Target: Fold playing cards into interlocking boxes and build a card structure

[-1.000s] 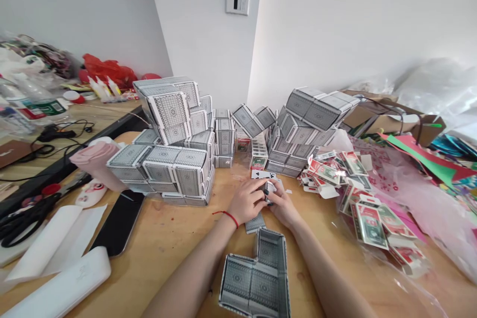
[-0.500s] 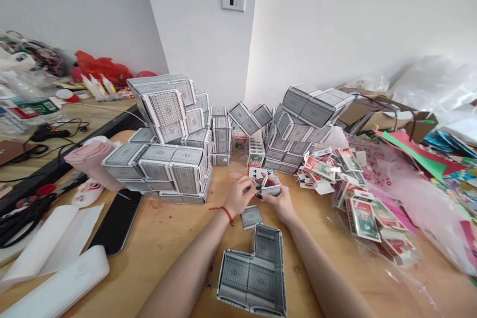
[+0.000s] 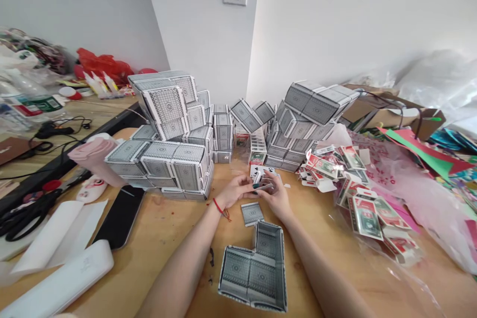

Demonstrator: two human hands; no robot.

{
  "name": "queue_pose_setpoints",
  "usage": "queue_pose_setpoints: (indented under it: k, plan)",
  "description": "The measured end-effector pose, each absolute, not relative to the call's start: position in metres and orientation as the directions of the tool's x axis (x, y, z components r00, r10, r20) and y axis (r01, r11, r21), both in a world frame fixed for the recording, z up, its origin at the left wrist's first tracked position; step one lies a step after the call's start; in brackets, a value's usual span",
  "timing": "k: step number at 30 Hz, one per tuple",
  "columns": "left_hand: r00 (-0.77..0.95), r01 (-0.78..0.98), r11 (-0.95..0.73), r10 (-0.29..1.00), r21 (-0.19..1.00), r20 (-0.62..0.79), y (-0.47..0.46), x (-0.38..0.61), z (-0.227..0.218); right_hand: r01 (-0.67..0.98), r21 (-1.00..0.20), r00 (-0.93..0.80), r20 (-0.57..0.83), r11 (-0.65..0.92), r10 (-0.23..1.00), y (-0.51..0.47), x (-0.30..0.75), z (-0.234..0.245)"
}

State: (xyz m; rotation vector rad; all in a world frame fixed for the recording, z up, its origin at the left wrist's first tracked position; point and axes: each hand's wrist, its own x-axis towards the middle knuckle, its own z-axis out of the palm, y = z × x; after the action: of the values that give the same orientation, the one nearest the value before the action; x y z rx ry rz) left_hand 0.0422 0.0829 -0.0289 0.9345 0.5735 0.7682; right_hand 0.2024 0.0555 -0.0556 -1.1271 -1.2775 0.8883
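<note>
one card piece (image 3: 266,187), pinched by left grip (image 3: 237,191) and right grip (image 3: 278,198) beyond the card box (image 3: 261,276), could crease if squeezed unevenly!

Smooth paper card (image 3: 252,214), smooth wooden tabletop (image 3: 164,228), glossy phone (image 3: 121,218)

Left hand (image 3: 235,192) with dark green nail polish (image 3: 255,186), red bracelet (image 3: 217,205)

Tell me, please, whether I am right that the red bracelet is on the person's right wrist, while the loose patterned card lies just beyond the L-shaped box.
Not quite: the head view shows the red bracelet on the person's left wrist. The loose patterned card does lie just beyond the L-shaped box.
</note>
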Motion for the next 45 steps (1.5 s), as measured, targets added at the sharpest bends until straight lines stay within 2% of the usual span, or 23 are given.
queue_pose_setpoints:
  k: [3, 7, 14, 20, 27, 31, 39, 45]
  plan:
    - [0.512, -0.288, 0.236, 0.857, 0.928, -0.059, 0.087, 0.041, -0.031, 0.009, -0.983, 0.135, 0.182, 0.182, 0.974, 0.057, 0.205, -0.055]
    - [0.466, -0.184, 0.073, 0.884, 0.98, 0.022, 0.089, 0.042, -0.034, -0.101, -0.992, -0.022, 0.078, 0.075, 0.997, 0.056, 0.21, -0.047]
    - [0.458, -0.171, 0.032, 0.887, 0.985, 0.051, 0.085, 0.046, -0.039, -0.365, -0.93, -0.043, -0.019, -0.033, 0.999, 0.054, 0.211, -0.044]
    - [0.493, -0.124, -0.039, 0.865, 0.992, 0.095, 0.085, 0.044, -0.045, -0.401, -0.914, -0.158, 0.006, -0.058, 0.987, 0.051, 0.214, -0.037]
    - [0.471, -0.081, -0.042, 0.879, 0.996, 0.076, 0.082, 0.046, -0.043, -0.395, -0.916, -0.136, -0.011, -0.064, 0.991, 0.049, 0.21, -0.035]
    - [0.462, -0.072, -0.052, 0.884, 0.996, 0.08, 0.079, 0.047, -0.046, -0.378, -0.923, -0.191, 0.007, -0.067, 0.982, 0.044, 0.208, -0.031]
    - [0.343, 0.1, -0.221, 0.923, 0.97, 0.175, 0.057, 0.03, -0.049, -0.392, -0.902, -0.358, -0.033, -0.182, 0.933, 0.032, 0.196, -0.032]
    - [0.339, 0.141, -0.262, 0.919, 0.955, 0.202, 0.046, 0.022, -0.045, -0.338, -0.929, -0.299, -0.047, -0.152, 0.953, 0.033, 0.183, -0.039]
